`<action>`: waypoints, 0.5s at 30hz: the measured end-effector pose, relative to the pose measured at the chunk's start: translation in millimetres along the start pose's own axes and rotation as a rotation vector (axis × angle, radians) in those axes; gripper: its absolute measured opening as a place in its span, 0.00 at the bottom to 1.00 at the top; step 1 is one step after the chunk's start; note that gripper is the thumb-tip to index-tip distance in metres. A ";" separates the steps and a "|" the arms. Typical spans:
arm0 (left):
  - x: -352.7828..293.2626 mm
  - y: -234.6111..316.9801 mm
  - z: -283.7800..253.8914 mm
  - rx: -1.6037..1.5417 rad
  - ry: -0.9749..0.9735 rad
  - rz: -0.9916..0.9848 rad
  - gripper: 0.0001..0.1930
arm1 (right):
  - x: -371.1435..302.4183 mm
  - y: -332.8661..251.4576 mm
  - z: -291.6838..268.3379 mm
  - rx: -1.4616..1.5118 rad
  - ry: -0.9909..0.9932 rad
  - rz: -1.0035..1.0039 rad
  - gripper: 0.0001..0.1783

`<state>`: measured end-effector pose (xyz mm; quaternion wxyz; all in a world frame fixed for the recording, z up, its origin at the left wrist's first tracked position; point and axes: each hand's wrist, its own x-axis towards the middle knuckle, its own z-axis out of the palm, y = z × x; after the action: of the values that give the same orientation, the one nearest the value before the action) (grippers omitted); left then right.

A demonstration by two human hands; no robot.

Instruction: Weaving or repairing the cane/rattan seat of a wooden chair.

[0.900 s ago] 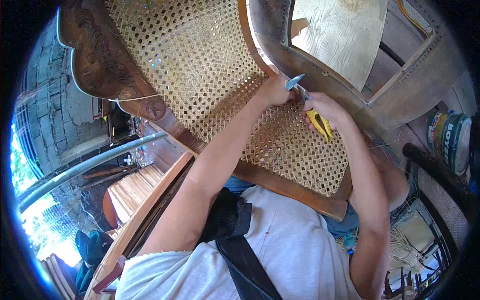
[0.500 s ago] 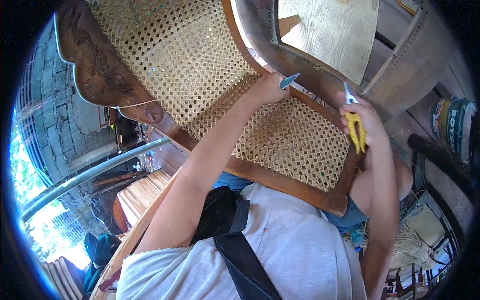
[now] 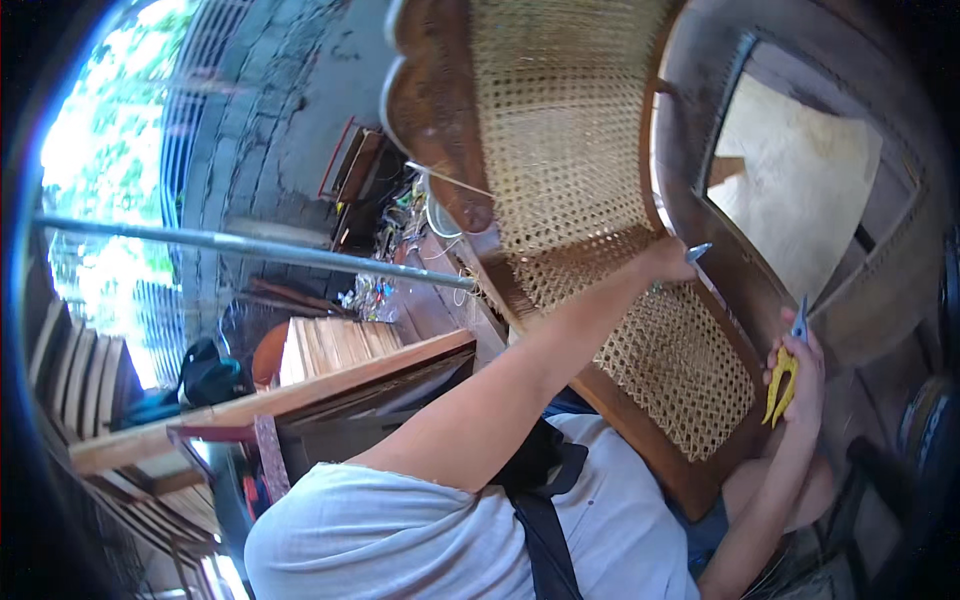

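A carved wooden chair piece with woven cane panels (image 3: pixel 680 370) leans across my lap. My left hand (image 3: pixel 664 260) lies at its right rail, where the two cane sections meet, closed around a small pointed metal blade (image 3: pixel 699 252); its handle is hidden in the fist. Near the lower right corner of the frame, my right hand (image 3: pixel 806 375) is wrapped around needle-nose pliers (image 3: pixel 783 383) with yellow handles. Their grey jaws point up and away from me, clear of the cane. A loose cane strand (image 3: pixel 448 178) stretches over the carved edge on the left.
A brown chair frame with an open centre (image 3: pixel 735 235) stands just beyond my hands. To the left, a metal pipe (image 3: pixel 270 250) crosses in front of a block wall (image 3: pixel 270 130). Stacked wood pieces (image 3: pixel 335 350) sit by a wooden beam (image 3: pixel 270 400) beside my left arm.
The view has swung left, so the chair piece and both hands appear farther right. Both hands keep their tools and stay at about the same places along the frame.
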<state>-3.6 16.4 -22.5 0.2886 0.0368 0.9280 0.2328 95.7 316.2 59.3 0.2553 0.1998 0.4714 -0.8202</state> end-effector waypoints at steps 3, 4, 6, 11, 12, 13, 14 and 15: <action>-7.6 5.0 -0.2 0.063 0.078 -0.080 0.15 | -1.9 1.3 1.8 -0.033 0.008 -0.016 0.22; -10.1 11.0 -1.0 0.055 0.083 -0.107 0.15 | -2.4 1.0 3.4 -0.049 0.009 -0.027 0.22; -18.1 21.4 -1.9 0.035 0.100 -0.127 0.15 | -3.3 2.4 4.7 -0.069 0.020 -0.026 0.22; -36.5 16.2 9.1 0.108 0.175 -0.065 0.13 | -3.7 23.1 11.3 -0.151 0.033 -0.008 0.24; -38.1 13.9 5.3 0.107 0.201 -0.022 0.12 | -1.9 24.4 15.1 -0.197 0.036 -0.011 0.24; -47.1 22.2 -6.2 0.099 0.206 -0.007 0.12 | -10.9 24.0 26.4 -0.207 0.064 -0.024 0.23; -58.5 24.9 -21.3 0.160 0.228 0.037 0.12 | -17.5 20.6 38.8 -0.215 0.070 -0.034 0.23; -80.8 29.0 -44.9 0.226 0.248 0.081 0.12 | -24.7 16.4 54.3 -0.207 0.067 -0.032 0.22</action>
<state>36.7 7.4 65.1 0.1565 0.0774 0.9745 0.1411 120.4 267.4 88.2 0.2456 0.1921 0.5648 -0.7641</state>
